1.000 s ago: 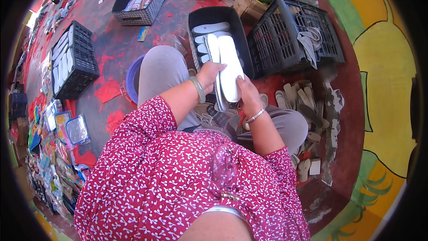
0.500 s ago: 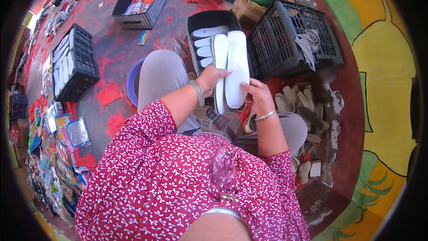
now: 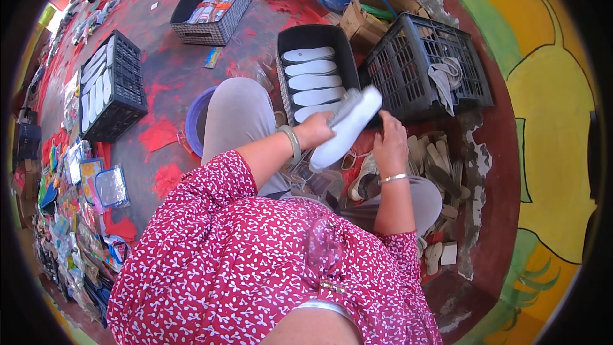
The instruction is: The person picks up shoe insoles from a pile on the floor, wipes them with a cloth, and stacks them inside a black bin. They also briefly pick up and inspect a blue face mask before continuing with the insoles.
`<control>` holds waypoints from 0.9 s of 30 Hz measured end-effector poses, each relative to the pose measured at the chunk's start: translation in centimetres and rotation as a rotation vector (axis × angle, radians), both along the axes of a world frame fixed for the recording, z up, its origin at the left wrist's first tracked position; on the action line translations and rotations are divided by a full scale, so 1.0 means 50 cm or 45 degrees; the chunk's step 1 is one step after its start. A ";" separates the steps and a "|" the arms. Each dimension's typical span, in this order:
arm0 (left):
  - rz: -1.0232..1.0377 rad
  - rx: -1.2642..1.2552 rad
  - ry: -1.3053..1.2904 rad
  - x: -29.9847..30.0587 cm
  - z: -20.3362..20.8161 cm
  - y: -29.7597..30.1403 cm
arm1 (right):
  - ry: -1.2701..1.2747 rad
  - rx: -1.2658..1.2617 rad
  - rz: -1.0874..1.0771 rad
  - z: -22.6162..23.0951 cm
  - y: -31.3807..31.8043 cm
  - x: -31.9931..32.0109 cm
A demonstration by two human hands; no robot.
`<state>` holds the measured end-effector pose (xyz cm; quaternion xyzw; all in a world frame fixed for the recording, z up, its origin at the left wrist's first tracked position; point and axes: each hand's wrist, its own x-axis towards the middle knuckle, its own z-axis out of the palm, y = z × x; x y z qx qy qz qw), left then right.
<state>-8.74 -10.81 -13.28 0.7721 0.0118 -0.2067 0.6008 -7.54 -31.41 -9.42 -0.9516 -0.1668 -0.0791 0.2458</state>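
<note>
The left grip (image 3: 315,130) pinches blurred white insoles (image 3: 350,131) slanting up from it toward the right grip (image 3: 391,145), which is loosely spread just beside them, while a black-lined box (image 3: 314,37) holding more insoles (image 3: 314,82) sits beyond both.

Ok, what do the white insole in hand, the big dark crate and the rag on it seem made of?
Insole: perhaps fabric, matte; its white face shows no shine, but blur hides the texture.
Crate: likely moulded plastic, dull dark grey, with regular lattice walls.
Rag: seemingly soft cloth, matte grey, draping in folds.
</note>
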 end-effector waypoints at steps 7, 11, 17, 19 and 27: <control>-0.145 -0.089 0.280 0.001 -0.021 -0.003 | 0.254 -0.311 0.318 -0.010 0.020 -0.069; -0.229 -0.234 0.584 -0.001 -0.010 0.005 | 0.313 -0.358 0.366 0.011 0.025 -0.078; -0.349 -0.254 0.643 -0.030 0.031 0.011 | 0.416 -0.334 0.535 0.020 0.019 -0.094; -0.383 -0.238 0.686 -0.030 0.034 0.016 | 0.492 -0.379 0.564 0.019 0.018 -0.094; -0.449 -0.326 0.738 -0.030 0.036 0.018 | 0.382 -0.323 0.627 0.021 0.007 -0.107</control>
